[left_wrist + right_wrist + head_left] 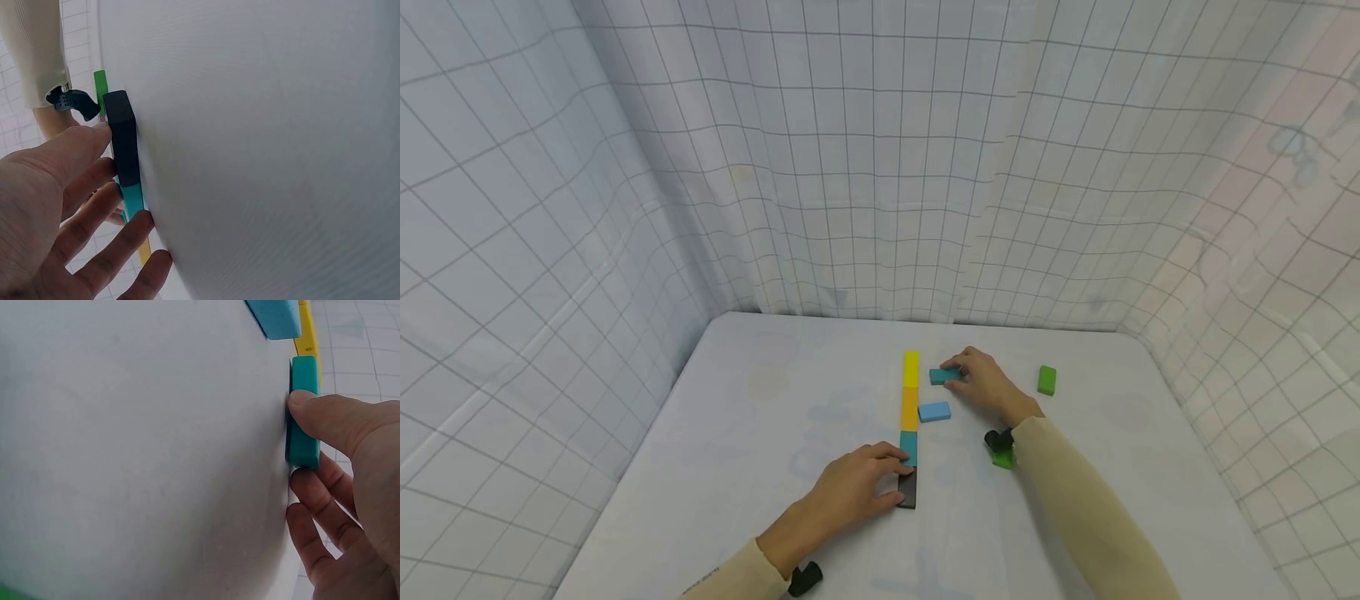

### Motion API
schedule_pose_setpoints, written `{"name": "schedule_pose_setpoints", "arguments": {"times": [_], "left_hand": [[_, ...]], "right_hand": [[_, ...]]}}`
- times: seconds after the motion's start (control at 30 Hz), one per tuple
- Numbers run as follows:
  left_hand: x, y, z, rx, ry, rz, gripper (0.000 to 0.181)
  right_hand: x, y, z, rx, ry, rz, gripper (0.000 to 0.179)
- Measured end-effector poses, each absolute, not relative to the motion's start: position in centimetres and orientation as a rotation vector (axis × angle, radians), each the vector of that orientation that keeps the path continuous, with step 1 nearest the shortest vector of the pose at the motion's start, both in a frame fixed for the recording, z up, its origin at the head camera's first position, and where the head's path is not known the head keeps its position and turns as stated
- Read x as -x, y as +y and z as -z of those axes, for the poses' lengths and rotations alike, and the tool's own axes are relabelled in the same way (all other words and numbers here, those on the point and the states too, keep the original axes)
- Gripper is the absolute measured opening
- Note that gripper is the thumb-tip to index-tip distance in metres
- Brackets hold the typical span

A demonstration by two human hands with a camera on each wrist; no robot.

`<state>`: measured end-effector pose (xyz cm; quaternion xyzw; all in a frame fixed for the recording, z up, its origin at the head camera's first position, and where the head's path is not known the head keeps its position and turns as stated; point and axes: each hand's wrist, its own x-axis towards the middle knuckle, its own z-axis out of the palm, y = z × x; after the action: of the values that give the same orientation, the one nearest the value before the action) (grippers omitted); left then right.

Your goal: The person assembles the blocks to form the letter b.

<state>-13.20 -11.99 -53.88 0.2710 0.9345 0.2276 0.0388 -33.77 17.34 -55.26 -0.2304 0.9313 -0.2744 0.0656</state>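
Observation:
In the head view a straight row runs away from the person: a black block (907, 488), a teal block (909, 447), an orange block (910, 408) and a yellow block (912, 369). My left hand (859, 485) rests its thumb and fingertips against the black block and the adjoining teal one, without wrapping round them. Beyond the row's right side, my right hand (988, 385) pinches a second teal block (304, 440) between thumb and fingers, low at the table surface. A light blue block (935, 412) lies just right of the orange one.
A green block (1047, 380) lies to the right of the right hand. Another green block (1003, 459) is partly hidden under the right wrist's black camera (998, 440). The white table (760, 400) is enclosed by grid-patterned curtains (880, 167).

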Motion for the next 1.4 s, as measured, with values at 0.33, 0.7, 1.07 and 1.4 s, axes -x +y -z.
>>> {"name": "schedule_pose_setpoints", "arguments": {"times": [0.33,0.7,1.07,1.4], "left_hand": [[13.2,-12.0,53.9,-0.825,2.860,-0.695,0.036],[13.2,-12.0,53.8,-0.837,2.865,-0.706,0.034],[13.1,-11.9,53.7,-0.824,2.865,-0.714,0.035],[13.1,-11.8,53.7,-0.823,2.867,-0.718,0.034]], "right_hand": [[33.0,17.5,54.7,0.692,2.808,0.849,0.037],[32.5,18.1,54.7,0.699,2.841,0.850,0.036],[31.5,18.9,54.1,0.683,2.863,0.817,0.038],[30.0,19.3,53.7,0.652,2.865,0.800,0.037]]}}
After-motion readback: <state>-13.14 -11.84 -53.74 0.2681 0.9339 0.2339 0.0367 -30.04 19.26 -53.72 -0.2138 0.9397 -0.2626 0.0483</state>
